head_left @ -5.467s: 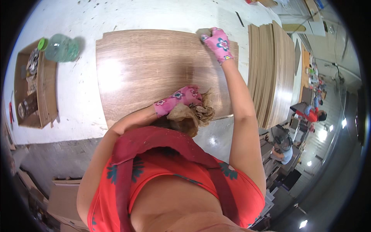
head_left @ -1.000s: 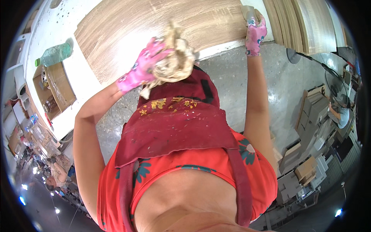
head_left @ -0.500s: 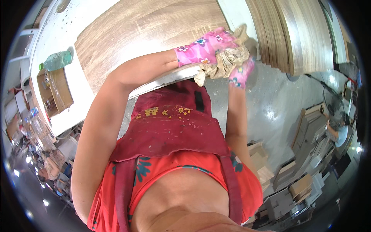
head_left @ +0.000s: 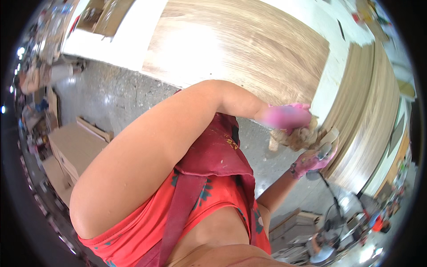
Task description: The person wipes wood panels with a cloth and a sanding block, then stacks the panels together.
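Note:
My left hand (head_left: 288, 117), in a pink glove smeared by motion, is closed on a crumpled beige rag (head_left: 297, 137). The rag hangs at the near right corner of a wood-grain board (head_left: 249, 49) lying on a white surface. My right hand (head_left: 313, 161), in a pink flowered glove, is just right of and below the rag, beside the near end of a stack of wood-grain boards (head_left: 356, 98). Its fingers are bent around a pale, flat piece (head_left: 329, 136), whose kind I cannot make out. My left forearm crosses in front of the board's near edge.
An open cardboard box (head_left: 111, 18) is at the upper left on the white surface (head_left: 100, 51). Brown cartons (head_left: 75, 147) stand on the grey floor to the left. A black cable (head_left: 331, 191) runs past the stack's near end. Another person (head_left: 322, 247) is at the lower right.
The view has turned, and the board and the stack now lie lower and further right. My right hand has come away from the rag toward the stack; my left hand keeps the rag.

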The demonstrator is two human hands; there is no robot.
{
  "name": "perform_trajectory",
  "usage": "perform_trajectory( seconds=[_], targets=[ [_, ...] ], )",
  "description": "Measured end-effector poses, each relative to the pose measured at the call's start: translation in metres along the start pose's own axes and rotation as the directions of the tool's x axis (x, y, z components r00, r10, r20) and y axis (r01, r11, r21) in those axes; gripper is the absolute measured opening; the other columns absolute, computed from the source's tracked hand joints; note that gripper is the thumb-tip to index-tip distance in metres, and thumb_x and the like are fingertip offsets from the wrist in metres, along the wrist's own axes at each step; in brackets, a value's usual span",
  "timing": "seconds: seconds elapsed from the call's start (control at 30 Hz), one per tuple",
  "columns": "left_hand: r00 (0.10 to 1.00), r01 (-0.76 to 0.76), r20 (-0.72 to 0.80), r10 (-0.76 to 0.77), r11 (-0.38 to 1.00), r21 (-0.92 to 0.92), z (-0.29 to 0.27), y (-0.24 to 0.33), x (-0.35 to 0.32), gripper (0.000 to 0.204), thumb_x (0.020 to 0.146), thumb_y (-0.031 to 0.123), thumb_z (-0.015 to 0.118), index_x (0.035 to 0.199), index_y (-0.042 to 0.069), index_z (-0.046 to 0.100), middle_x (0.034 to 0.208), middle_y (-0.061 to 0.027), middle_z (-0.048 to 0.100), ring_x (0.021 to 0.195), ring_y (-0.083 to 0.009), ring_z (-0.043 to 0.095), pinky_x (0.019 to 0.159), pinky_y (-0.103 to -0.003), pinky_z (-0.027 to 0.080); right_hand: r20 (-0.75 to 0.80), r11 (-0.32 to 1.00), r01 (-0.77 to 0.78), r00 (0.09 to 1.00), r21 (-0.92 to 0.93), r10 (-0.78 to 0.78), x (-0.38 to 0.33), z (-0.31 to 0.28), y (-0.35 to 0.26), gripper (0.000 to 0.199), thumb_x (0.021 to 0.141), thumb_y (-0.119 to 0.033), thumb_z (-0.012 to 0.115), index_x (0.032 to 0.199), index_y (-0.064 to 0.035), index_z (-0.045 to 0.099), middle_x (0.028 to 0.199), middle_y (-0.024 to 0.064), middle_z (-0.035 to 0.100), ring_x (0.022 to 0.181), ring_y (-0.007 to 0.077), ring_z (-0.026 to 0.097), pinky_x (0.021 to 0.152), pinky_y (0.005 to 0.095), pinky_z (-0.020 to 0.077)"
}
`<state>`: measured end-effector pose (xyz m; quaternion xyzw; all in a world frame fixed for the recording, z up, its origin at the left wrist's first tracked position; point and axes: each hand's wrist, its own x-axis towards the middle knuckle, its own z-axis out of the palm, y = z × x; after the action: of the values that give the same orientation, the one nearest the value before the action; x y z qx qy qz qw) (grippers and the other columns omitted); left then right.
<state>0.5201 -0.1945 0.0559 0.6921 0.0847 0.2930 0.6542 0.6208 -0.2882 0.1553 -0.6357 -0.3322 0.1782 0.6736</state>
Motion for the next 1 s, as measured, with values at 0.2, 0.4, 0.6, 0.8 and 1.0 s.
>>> perform_trajectory(
  seconds=[0.2, 0.4, 0.6, 0.8, 1.0],
  targets=[
    [0.956, -0.163, -0.049, 0.288, 0.664, 0.729, -0.021, -0.004, -0.049, 0.037, 0.069, 0.028, 0.066, 0.100, 0.009, 0.057, 0.098, -0.0050, 0.060, 0.105, -0.0201, 0.054, 0.099, -0.036, 0.038, 0.266, 0.994, -0.099, 0.960, 0.047, 0.083, 0.061, 0.097, 0.073, 0.041, 0.092, -0.018, 0.054, 0.124, 0.0057, 0.046, 0.117, 0.0176, 0.056, 0.106, 0.0239, 0.055, 0.085, 0.0330, 0.0494],
    [0.980, -0.088, -0.026, 0.198, 0.547, 0.833, -0.052, 0.034, -0.088, 0.057, 0.051, 0.017, 0.071, 0.107, 0.022, 0.063, 0.106, -0.0022, 0.060, 0.111, -0.0259, 0.051, 0.103, -0.041, 0.032, 0.205, 0.999, -0.031, 0.978, -0.009, 0.032, 0.072, 0.139, 0.091, 0.041, 0.092, -0.012, 0.054, 0.125, 0.0073, 0.042, 0.115, 0.0165, 0.055, 0.098, 0.0229, 0.059, 0.084, 0.0311, 0.0500],
    [0.911, -0.088, -0.310, 0.272, 0.863, 0.497, -0.106, 0.024, -0.191, 0.067, 0.057, 0.022, 0.074, 0.122, 0.020, 0.056, 0.123, -0.0024, 0.057, 0.118, -0.0212, 0.050, 0.111, -0.038, 0.024, 0.193, 0.999, -0.033, 0.980, -0.027, 0.038, 0.064, 0.148, 0.080, 0.038, 0.090, -0.003, 0.051, 0.125, 0.0084, 0.040, 0.117, 0.0216, 0.051, 0.101, 0.0295, 0.059, 0.090, 0.0382, 0.0513],
    [0.860, 0.044, -0.460, 0.223, 0.865, 0.501, -0.193, 0.116, -0.298, 0.079, 0.070, 0.048, 0.072, 0.136, 0.015, 0.043, 0.136, -0.0076, 0.047, 0.129, -0.0196, 0.041, 0.112, -0.041, 0.023, 0.230, 0.998, -0.010, 0.973, -0.061, 0.024, 0.076, 0.135, 0.100, 0.044, 0.085, 0.005, 0.047, 0.128, 0.0052, 0.039, 0.109, 0.0202, 0.055, 0.091, 0.0260, 0.059, 0.081, 0.0350, 0.0528],
    [0.670, 0.506, -0.721, 0.177, 0.603, 0.617, -0.250, 0.118, -0.451, 0.054, 0.070, 0.016, 0.075, 0.121, 0.011, 0.058, 0.126, -0.0117, 0.056, 0.119, -0.0255, 0.051, 0.106, -0.037, 0.034, 0.203, 0.997, -0.071, 0.976, -0.016, 0.072, 0.094, 0.122, 0.125, 0.049, 0.082, 0.005, 0.047, 0.130, -0.0029, 0.042, 0.086, 0.0151, 0.061, 0.061, 0.0158, 0.054, 0.060, 0.0282, 0.0508]
  ],
)
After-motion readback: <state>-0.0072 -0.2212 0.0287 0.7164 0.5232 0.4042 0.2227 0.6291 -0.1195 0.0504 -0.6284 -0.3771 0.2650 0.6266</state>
